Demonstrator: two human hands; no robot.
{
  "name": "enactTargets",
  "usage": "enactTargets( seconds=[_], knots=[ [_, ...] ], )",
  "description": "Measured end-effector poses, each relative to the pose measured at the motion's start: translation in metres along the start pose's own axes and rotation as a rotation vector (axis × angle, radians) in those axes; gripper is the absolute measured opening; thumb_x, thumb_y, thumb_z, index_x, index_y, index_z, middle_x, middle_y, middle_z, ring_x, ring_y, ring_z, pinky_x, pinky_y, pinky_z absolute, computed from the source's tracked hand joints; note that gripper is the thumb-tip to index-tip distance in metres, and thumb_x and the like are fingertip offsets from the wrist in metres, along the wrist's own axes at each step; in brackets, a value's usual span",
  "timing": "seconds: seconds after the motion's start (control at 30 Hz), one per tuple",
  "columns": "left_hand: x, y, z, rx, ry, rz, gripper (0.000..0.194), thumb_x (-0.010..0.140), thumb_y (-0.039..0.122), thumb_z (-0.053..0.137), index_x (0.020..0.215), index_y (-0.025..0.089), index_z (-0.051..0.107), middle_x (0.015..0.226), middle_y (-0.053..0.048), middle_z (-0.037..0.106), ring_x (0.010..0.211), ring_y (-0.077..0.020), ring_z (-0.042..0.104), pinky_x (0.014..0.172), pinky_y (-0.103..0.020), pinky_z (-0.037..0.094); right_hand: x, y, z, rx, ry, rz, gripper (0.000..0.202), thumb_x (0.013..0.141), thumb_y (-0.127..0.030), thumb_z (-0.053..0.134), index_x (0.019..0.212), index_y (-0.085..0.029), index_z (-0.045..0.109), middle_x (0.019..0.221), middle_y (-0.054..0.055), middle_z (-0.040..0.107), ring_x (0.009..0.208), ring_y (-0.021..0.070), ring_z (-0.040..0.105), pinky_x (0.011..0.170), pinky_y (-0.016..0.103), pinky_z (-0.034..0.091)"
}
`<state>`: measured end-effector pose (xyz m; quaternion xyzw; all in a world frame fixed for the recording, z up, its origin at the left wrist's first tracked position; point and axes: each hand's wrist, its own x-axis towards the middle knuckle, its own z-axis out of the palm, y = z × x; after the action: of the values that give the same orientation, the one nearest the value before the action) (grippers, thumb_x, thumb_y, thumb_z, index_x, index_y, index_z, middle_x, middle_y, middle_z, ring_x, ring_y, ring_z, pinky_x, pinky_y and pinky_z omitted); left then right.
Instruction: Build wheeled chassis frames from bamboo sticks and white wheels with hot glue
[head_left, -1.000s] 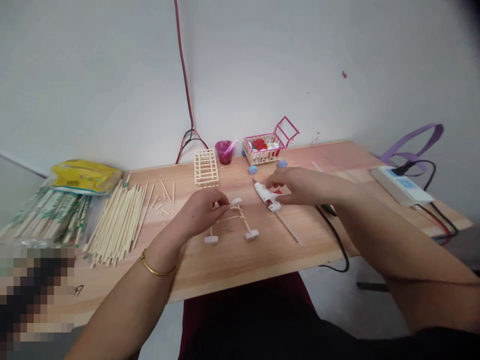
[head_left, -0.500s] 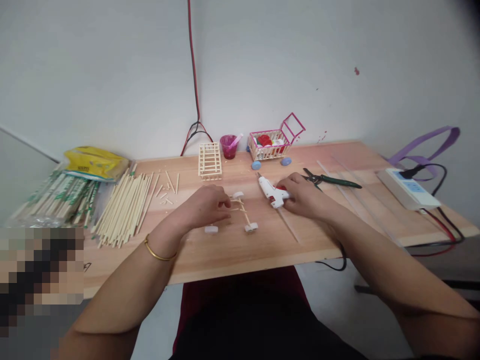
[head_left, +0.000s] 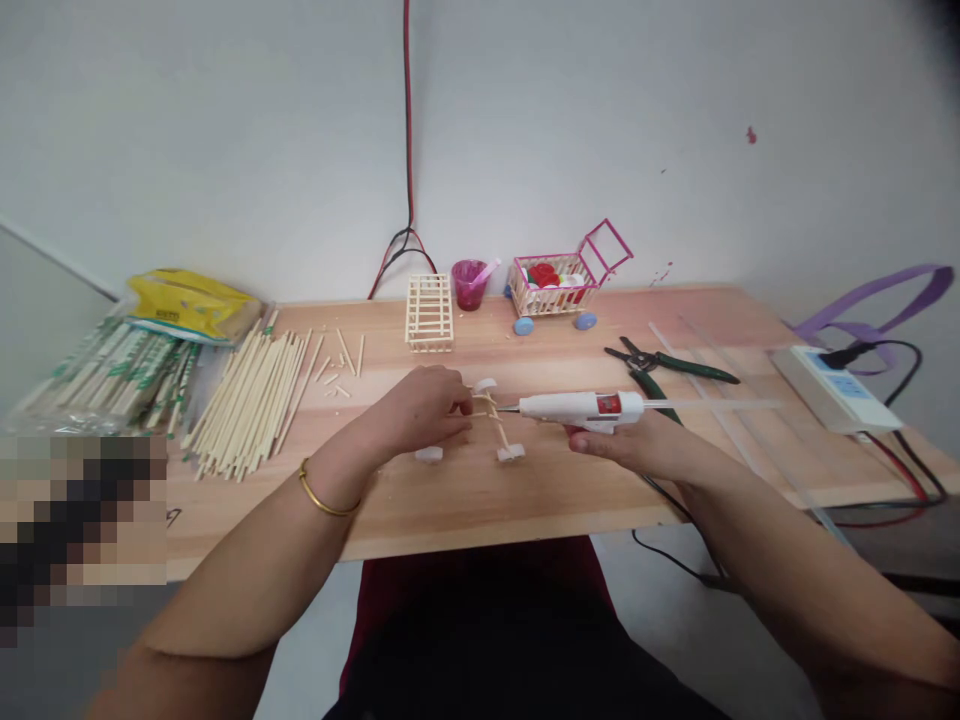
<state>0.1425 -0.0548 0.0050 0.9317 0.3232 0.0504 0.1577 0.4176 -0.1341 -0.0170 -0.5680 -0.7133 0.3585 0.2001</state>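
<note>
In my right hand [head_left: 626, 441] is a white hot glue gun [head_left: 566, 408], gripped by its handle, with a clear glue stick [head_left: 709, 405] sticking out behind. Its metal nozzle points left and reaches the small stick frame [head_left: 502, 430], a wheeled base of thin wooden sticks with white wheels [head_left: 511, 453] at its corners. My left hand [head_left: 431, 410] is closed at the left part of this frame, fingers curled over the sticks. The hand covers part of the frame, so the exact grip is partly hidden.
Behind stand a stick crate [head_left: 430, 315], a purple cup [head_left: 469, 288] and a finished mini cart [head_left: 555, 285]. Green-handled pruning shears [head_left: 660, 365] and a power strip [head_left: 832, 385] lie right. Loose chopsticks [head_left: 251, 405] and a yellow pack [head_left: 191, 305] sit left.
The glue gun has been lifted and turned level, its nozzle now at the stick frame. My left hand stays at the frame. The whole view has shifted slightly.
</note>
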Motion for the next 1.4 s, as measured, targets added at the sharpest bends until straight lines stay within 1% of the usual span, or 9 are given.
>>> enactTargets(
  seconds=[0.13, 0.33, 0.47, 0.53, 0.73, 0.97, 1.07, 1.27, 1.4],
  knots=[
    [0.000, 0.002, -0.001, 0.003, -0.009, -0.007, 0.013, 0.075, 0.014, 0.056, 0.075, 0.016, 0.069, 0.075, -0.003, 0.062, 0.070, -0.0149, 0.054, 0.065, -0.026, 0.039, 0.006, -0.003, 0.002, 0.053, -0.037, 0.039, 0.032, 0.077, -0.052, 0.062, 0.086, -0.021, 0.065, 0.074, 0.002, 0.064, 0.075, 0.0202, 0.061, 0.063, 0.031, 0.050],
    [0.000, 0.003, -0.003, 0.013, -0.032, -0.014, 0.013, 0.075, 0.014, 0.055, 0.070, 0.017, 0.067, 0.073, -0.003, 0.060, 0.066, -0.0135, 0.052, 0.061, -0.025, 0.035, 0.010, -0.003, 0.005, 0.026, -0.020, 0.010, 0.029, 0.077, -0.050, 0.063, 0.086, -0.022, 0.066, 0.079, 0.003, 0.066, 0.080, 0.0221, 0.063, 0.068, 0.034, 0.052],
    [0.001, 0.001, -0.001, 0.021, -0.037, -0.012, 0.013, 0.075, 0.015, 0.054, 0.070, 0.016, 0.066, 0.073, -0.003, 0.060, 0.067, -0.0137, 0.051, 0.061, -0.025, 0.034, 0.011, -0.005, 0.004, 0.001, -0.035, 0.030, 0.031, 0.077, -0.049, 0.064, 0.093, -0.023, 0.067, 0.091, 0.004, 0.070, 0.086, 0.0232, 0.064, 0.075, 0.035, 0.053],
    [0.001, 0.001, -0.002, 0.027, -0.037, -0.009, 0.014, 0.076, 0.016, 0.054, 0.071, 0.016, 0.067, 0.074, -0.003, 0.060, 0.068, -0.0141, 0.051, 0.062, -0.026, 0.034, 0.011, -0.007, 0.004, 0.004, -0.047, 0.044, 0.031, 0.077, -0.049, 0.064, 0.094, -0.023, 0.067, 0.093, 0.004, 0.070, 0.087, 0.0232, 0.065, 0.076, 0.035, 0.053],
    [0.000, 0.004, -0.004, -0.004, -0.045, -0.017, 0.014, 0.076, 0.014, 0.054, 0.073, 0.016, 0.067, 0.074, -0.003, 0.061, 0.066, -0.0129, 0.051, 0.062, -0.025, 0.035, 0.012, -0.009, 0.005, -0.047, -0.020, 0.074, 0.024, 0.076, -0.045, 0.064, 0.085, -0.023, 0.067, 0.084, 0.003, 0.070, 0.081, 0.0234, 0.066, 0.069, 0.034, 0.053],
    [0.000, 0.002, -0.003, 0.012, -0.051, -0.010, 0.014, 0.076, 0.015, 0.054, 0.073, 0.016, 0.068, 0.075, -0.003, 0.062, 0.068, -0.0133, 0.053, 0.063, -0.025, 0.036, 0.012, -0.015, 0.004, -0.063, -0.038, 0.133, 0.033, 0.075, -0.049, 0.065, 0.093, -0.022, 0.069, 0.093, 0.004, 0.072, 0.088, 0.0245, 0.066, 0.075, 0.034, 0.053],
    [0.000, 0.003, -0.004, 0.006, -0.060, -0.017, 0.015, 0.076, 0.014, 0.054, 0.074, 0.016, 0.068, 0.075, -0.003, 0.062, 0.068, -0.0128, 0.052, 0.063, -0.024, 0.036, 0.011, -0.018, 0.005, -0.051, -0.028, 0.132, 0.034, 0.075, -0.049, 0.064, 0.095, -0.022, 0.069, 0.092, 0.003, 0.072, 0.087, 0.0252, 0.066, 0.075, 0.035, 0.053],
    [0.000, 0.003, -0.005, 0.015, -0.061, -0.005, 0.014, 0.077, 0.015, 0.055, 0.073, 0.016, 0.068, 0.074, -0.003, 0.062, 0.068, -0.0133, 0.053, 0.062, -0.024, 0.036, 0.011, -0.019, 0.005, -0.094, -0.019, 0.135, 0.029, 0.075, -0.050, 0.064, 0.086, -0.023, 0.069, 0.083, 0.002, 0.072, 0.081, 0.0246, 0.066, 0.070, 0.034, 0.053],
    [0.000, 0.003, -0.005, 0.000, -0.056, -0.008, 0.015, 0.077, 0.014, 0.055, 0.074, 0.016, 0.069, 0.074, -0.003, 0.063, 0.067, -0.0127, 0.053, 0.063, -0.024, 0.036, 0.012, -0.018, 0.005, -0.111, -0.015, 0.121, 0.029, 0.075, -0.049, 0.063, 0.086, -0.023, 0.069, 0.081, 0.002, 0.071, 0.079, 0.0236, 0.065, 0.069, 0.033, 0.052]
  ],
)
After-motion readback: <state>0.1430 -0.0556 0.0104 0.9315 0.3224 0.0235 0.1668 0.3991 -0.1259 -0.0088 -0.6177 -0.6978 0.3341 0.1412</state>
